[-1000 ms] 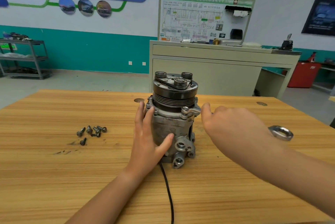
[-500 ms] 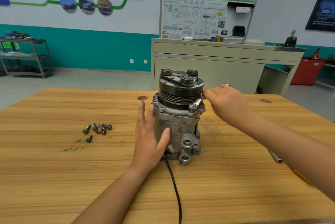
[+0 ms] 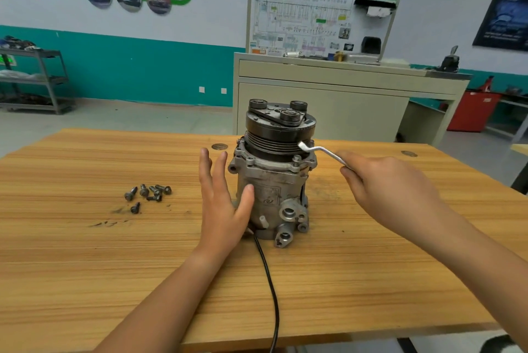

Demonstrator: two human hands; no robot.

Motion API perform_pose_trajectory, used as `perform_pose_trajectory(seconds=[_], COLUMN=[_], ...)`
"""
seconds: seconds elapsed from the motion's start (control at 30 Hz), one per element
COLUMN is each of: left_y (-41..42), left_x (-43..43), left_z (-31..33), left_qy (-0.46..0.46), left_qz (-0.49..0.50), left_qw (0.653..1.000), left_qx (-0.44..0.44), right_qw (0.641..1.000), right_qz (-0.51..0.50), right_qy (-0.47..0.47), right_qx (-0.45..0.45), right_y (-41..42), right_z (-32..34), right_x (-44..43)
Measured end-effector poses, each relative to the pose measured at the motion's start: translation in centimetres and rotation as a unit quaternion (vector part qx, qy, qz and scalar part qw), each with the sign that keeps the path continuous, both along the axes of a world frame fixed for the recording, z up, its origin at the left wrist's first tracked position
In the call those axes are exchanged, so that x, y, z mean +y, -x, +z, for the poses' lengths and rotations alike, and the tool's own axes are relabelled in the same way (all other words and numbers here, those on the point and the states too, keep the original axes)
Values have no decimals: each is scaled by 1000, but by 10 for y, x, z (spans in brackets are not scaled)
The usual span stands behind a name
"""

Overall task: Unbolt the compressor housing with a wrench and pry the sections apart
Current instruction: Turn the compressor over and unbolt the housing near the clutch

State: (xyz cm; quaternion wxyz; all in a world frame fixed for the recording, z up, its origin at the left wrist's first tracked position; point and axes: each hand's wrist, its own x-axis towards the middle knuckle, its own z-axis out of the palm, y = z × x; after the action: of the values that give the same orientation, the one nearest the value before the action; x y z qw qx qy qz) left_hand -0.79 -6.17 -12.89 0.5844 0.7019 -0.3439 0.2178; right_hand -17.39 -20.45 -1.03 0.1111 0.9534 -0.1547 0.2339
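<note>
- Several loose bolts lie left on the desk. One bolt remains in the flange, so unbolting looks partly done and prying not yet begun.
- The compressor stands upright mid-desk. The left hand braces it, fingers straight and apart; the right hand has its fingers clamped on the wrench.
- A teal-banded wall lies far behind.

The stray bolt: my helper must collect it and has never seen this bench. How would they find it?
On the wooden table, look left of the upright compressor to the cluster of loose bolts. The stray bolt lies alone on the cluster's near side, touching none of them.
</note>
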Motion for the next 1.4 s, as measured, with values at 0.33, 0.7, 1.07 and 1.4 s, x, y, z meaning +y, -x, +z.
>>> perform_pose_trajectory(seconds=[0.33,0.7,1.07,1.4], left_y=[-1,-2,-2,5], left_x=[2,4,0,-3], left_z=[1,2,-2,-5], left_qy=[-10,8,1,-8], left_qz=[3,14,-2,-47], left_qw=[1000,998,997,995], left_qx=[22,56,82,85], right_qw=[963,917,965,976], right_qz=[-86,-48,53,118], right_qy=[164,300,235,-51], right_qx=[196,259,105,-176], right_y=[-4,-13,-55,-29], right_z=[19,43,18,-14], right_x=[54,34,-41,-28])
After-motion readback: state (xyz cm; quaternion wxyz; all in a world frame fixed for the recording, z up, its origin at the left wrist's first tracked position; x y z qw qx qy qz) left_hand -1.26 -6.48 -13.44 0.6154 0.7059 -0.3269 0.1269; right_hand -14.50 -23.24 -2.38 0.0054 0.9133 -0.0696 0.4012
